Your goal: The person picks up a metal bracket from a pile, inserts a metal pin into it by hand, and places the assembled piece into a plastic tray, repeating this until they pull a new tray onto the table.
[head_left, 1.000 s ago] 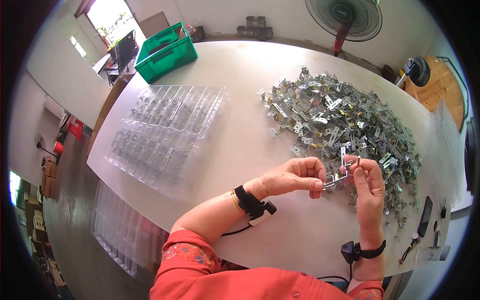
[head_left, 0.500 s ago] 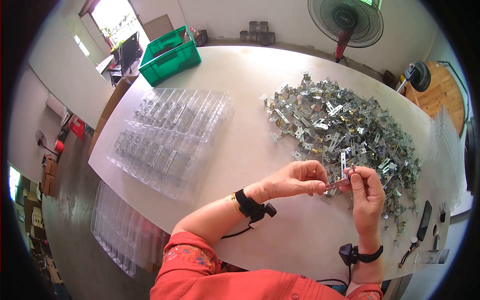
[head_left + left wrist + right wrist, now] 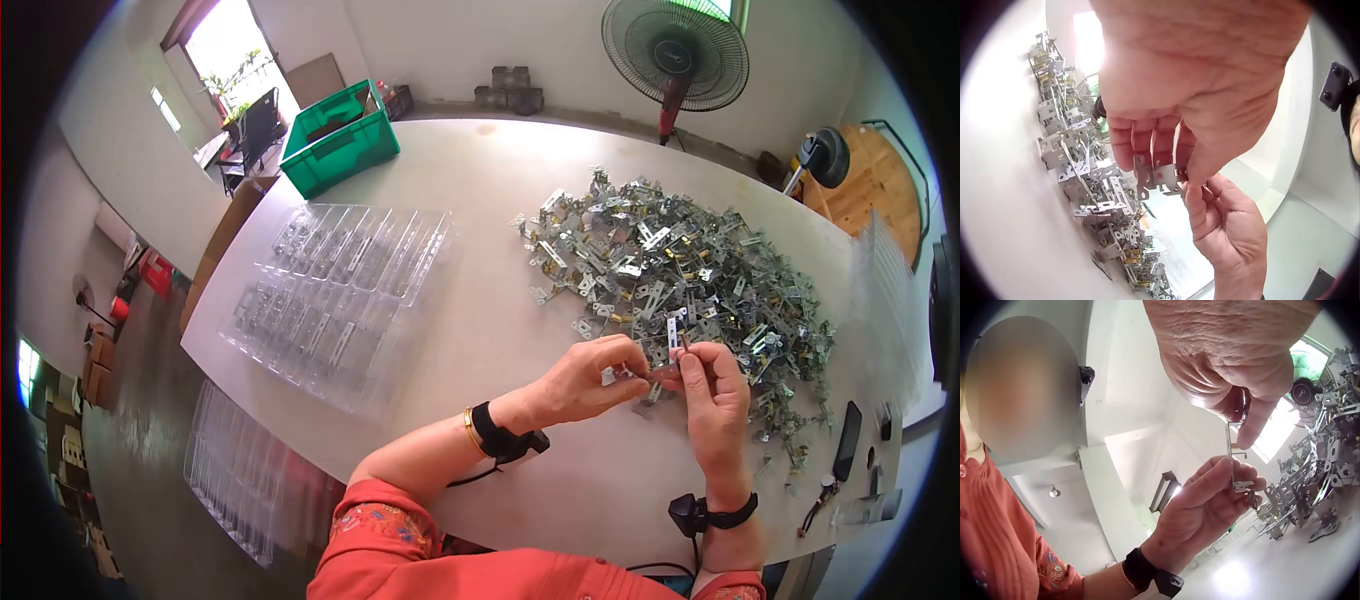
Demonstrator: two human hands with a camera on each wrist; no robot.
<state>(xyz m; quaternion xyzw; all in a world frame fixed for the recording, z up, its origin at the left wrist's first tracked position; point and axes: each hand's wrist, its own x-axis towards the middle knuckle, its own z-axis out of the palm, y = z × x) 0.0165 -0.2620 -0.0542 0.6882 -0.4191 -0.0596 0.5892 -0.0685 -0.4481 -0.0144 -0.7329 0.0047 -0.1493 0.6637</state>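
Note:
Between both hands is a metal bracket [image 3: 1161,179], bent at its ends in the right wrist view. The left hand [image 3: 590,378] pinches one end of it with thumb and fingers; in the left wrist view a slotted plate part lies against its fingers. The right hand [image 3: 716,398] pinches the other end between thumb and curled fingers. Beyond the hands lies a large heap of metal brackets [image 3: 690,270], some with brass-coloured parts. One upright slotted strip [image 3: 673,335] shows just above the right fingertips; whether it belongs to the held piece I cannot tell.
Clear plastic trays [image 3: 345,255] with metal pieces stand on the left of the white table [image 3: 480,250]. A green crate [image 3: 340,150] is at the back left, a fan [image 3: 675,60] behind the heap. A phone [image 3: 847,441] and more clear trays [image 3: 890,310] lie right.
Both hands have shifted slightly left with the bracket. The left fingers have moved further over its end, and the bracket's angle has changed. The head view has tilted up a little.

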